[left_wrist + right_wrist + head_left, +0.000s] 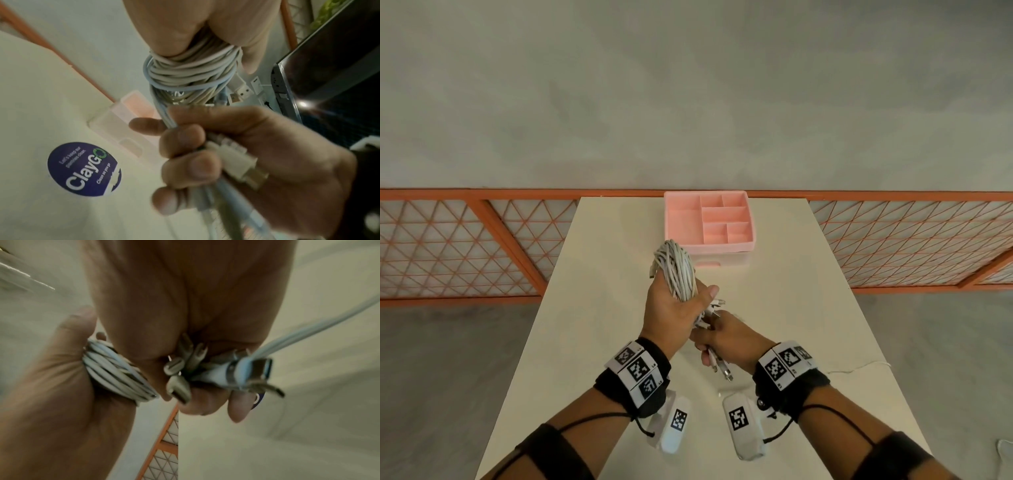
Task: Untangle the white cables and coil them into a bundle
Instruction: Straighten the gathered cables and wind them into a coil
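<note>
A coil of white cables (675, 270) is held above the middle of the table. My left hand (677, 305) grips the coil's lower part, thumb over the strands. The coil (191, 71) loops tight under that hand in the left wrist view. Just below and nearer to me, my right hand (717, 337) grips the cables' loose ends. Several USB plugs (720, 368) stick out under the right fist. The plugs (236, 371) bunch in the right fingers in the right wrist view, beside the coil (117, 373). In the left wrist view the right hand (236, 155) wraps cable ends and a white plug (236, 159).
A pink divided organiser box (709, 221) stands at the table's far edge, just behind the coil. The cream table (619, 342) carries a round blue sticker (84, 168). An orange lattice railing (482, 240) runs behind. A thin white wire (859, 368) lies at the right edge.
</note>
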`<state>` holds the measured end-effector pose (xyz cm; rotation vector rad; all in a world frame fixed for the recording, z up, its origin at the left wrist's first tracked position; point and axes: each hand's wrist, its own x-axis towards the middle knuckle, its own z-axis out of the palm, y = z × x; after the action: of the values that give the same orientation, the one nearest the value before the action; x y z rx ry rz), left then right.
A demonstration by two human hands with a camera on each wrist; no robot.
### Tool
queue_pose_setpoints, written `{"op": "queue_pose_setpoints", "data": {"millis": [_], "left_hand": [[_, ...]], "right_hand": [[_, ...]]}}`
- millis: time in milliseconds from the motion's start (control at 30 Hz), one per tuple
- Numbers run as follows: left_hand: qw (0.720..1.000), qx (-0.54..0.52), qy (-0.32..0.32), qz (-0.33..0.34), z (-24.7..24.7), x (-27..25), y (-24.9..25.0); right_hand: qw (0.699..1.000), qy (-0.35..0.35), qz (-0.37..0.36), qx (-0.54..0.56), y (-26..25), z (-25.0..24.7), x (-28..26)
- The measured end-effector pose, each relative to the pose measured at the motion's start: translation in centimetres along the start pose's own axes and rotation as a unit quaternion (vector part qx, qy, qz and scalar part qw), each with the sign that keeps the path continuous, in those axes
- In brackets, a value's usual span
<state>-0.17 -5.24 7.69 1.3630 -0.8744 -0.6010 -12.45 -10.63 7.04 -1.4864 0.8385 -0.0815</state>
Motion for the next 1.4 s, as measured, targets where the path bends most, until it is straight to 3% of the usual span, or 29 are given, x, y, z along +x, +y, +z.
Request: {"op": "queue_pose_setpoints", "data": {"millis": [67, 200, 433, 600, 700, 800, 933, 1100, 1167, 1267, 1400], "left_hand": [[1.0, -0.002, -0.002, 0.006, 0.2, -0.1, 0.0], [0.999, 0.03, -0.014, 0.01, 0.3, -0.2, -0.6], [0.995, 0.074, -0.016, 0.066, -0.1, -0.7, -1.1], [0.999, 0.012, -0.012, 0.047, -0.9, -0.2, -0.7], [0.994, 0.038, -0.101, 0.019, -2.0, -0.3, -1.5], [0.971, 0.116, -0.208, -0.005, -3.0, -0.5, -2.4], [0.918, 0.268, -0.282, 0.082, -3.4, -1.0, -2.0], [0.897, 0.325, -0.257, 0.151, -3.3, -0.8, -2.6], [0.899, 0.331, -0.23, 0.17, -2.9, -0.8, -1.8], [0.914, 0.33, -0.159, 0.175, -2.6, -0.8, -0.6], [0.915, 0.329, -0.14, 0.187, -2.4, -0.8, 0.3]], "right_hand": [[0.997, -0.01, 0.002, 0.078, -0.4, 0.0, -0.1], [0.961, -0.038, 0.016, 0.273, -0.9, 0.1, -0.1], [0.909, -0.11, 0.027, 0.401, -2.3, -0.8, -0.3], [0.878, -0.109, 0.033, 0.465, -3.3, -1.1, -0.6], [0.885, -0.104, 0.07, 0.448, -3.5, -1.5, -0.7], [0.895, -0.104, 0.135, 0.412, -3.7, -2.0, -0.4], [0.896, -0.081, 0.179, 0.397, -4.0, -2.0, -0.1], [0.901, -0.001, 0.153, 0.405, -4.8, -1.4, -0.7], [0.916, 0.016, 0.125, 0.381, -5.0, -1.3, -0.8], [0.96, 0.045, 0.115, 0.253, -4.9, -1.2, -0.9], [0.973, -0.003, 0.125, 0.194, -4.7, -1.4, -1.1]]}}
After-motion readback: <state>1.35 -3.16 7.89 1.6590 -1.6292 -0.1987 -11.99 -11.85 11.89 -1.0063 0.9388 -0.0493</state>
